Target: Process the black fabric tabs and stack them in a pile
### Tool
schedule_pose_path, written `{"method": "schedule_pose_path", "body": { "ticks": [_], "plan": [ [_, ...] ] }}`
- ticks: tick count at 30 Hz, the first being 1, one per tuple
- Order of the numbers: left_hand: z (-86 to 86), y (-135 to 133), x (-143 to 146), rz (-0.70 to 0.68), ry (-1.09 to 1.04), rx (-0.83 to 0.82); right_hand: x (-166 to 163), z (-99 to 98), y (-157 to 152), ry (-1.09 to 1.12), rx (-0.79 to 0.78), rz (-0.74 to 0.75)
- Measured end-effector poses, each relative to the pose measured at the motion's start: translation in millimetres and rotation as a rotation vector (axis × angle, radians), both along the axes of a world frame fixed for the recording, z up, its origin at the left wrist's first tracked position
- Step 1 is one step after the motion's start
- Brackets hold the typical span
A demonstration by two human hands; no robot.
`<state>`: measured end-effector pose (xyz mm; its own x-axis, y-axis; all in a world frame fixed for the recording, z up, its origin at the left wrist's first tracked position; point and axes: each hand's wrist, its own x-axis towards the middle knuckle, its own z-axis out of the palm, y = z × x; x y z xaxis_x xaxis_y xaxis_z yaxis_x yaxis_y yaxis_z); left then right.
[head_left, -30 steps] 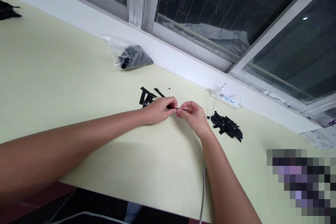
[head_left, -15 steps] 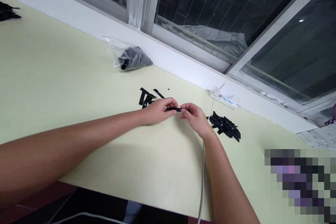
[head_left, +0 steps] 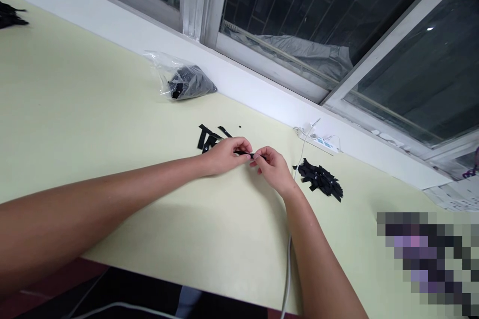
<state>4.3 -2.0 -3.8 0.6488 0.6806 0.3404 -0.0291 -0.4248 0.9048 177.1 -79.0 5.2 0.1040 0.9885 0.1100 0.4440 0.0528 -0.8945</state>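
Note:
Between my two hands is a short black fabric strip (head_left: pixel 252 155), mostly covered by the fingers. My left hand (head_left: pixel 230 155) pinches its left part, with thumb and fingers closed. Close beside it, my right hand (head_left: pixel 273 165) pinches the right part, fingers curled. Behind my left hand lie several loose black strips (head_left: pixel 205 137), some with a small white mark. A heap of similar black strips (head_left: pixel 320 178) rests to the right of my right hand.
A clear plastic bag (head_left: pixel 190 82) of black pieces leans near the white wall. A power strip (head_left: pixel 322 143) sits at the back, its white cable (head_left: pixel 288 264) running past my right forearm. More black pieces (head_left: pixel 11 16) lie far left. A pixelated area covers the right corner.
My right hand has moved slightly left along the strip, closer to my left hand, so less of the strip shows between them. The piles and the bag stay put.

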Motion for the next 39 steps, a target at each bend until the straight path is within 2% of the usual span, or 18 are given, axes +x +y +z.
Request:
{"method": "schedule_pose_path", "body": {
  "ticks": [3, 5, 7, 9, 11, 13, 16, 18, 22, 26, 29, 32, 35, 39],
  "plan": [
    [-0.7, 0, 0, 0.017, 0.011, 0.006, 4, 3.8, 1, 0.021, 0.012, -0.045],
    [-1.4, 1, -1, 0.038, 0.027, 0.016, 18, 8.5, 0, -0.022, 0.039, -0.122],
    [-2.3, 2, -1, 0.055, 0.042, 0.027, 44, 13.9, -5, -0.157, 0.068, -0.265],
    [-3.0, 3, -2, 0.056, 0.053, 0.034, 77, 17.8, -15, -0.373, 0.062, -0.473],
    [-2.9, 2, -3, 0.054, 0.067, 0.045, 109, 18.7, -26, -0.536, -0.009, -0.655],
    [-1.7, 1, -5, 0.062, 0.091, 0.066, 135, 16.6, -37, -0.597, -0.122, -0.772],
    [1.9, -1, -8, 0.100, 0.150, 0.114, 155, 10.9, -45, -0.594, -0.259, -0.887],
    [4.3, -2, -10, 0.126, 0.182, 0.161, 161, 6.9, -46, -0.596, -0.284, -0.930],
    [7.1, 5, -12, 0.206, 0.153, 0.270, 167, 0.4, -47, -0.641, -0.180, -1.076],
    [11.2, 26, -20, 0.387, 0.051, 0.295, 159, 1.6, -48, -0.648, 0.095, -1.289],
    [16.1, 45, -30, 0.541, -0.001, 0.268, 140, 7.0, -41, -0.630, 0.258, -1.276],
    [18.6, 58, -40, 0.646, 0.012, 0.241, 115, 8.8, -30, -0.625, 0.302, -1.129],
    [16.5, 62, -43, 0.650, 0.079, 0.242, 92, 4.3, -17, -0.634, 0.307, -0.946],
    [10.6, 60, -40, 0.569, 0.202, 0.314, 71, -3.7, -7, -0.653, 0.321, -0.729]
  ]
}}
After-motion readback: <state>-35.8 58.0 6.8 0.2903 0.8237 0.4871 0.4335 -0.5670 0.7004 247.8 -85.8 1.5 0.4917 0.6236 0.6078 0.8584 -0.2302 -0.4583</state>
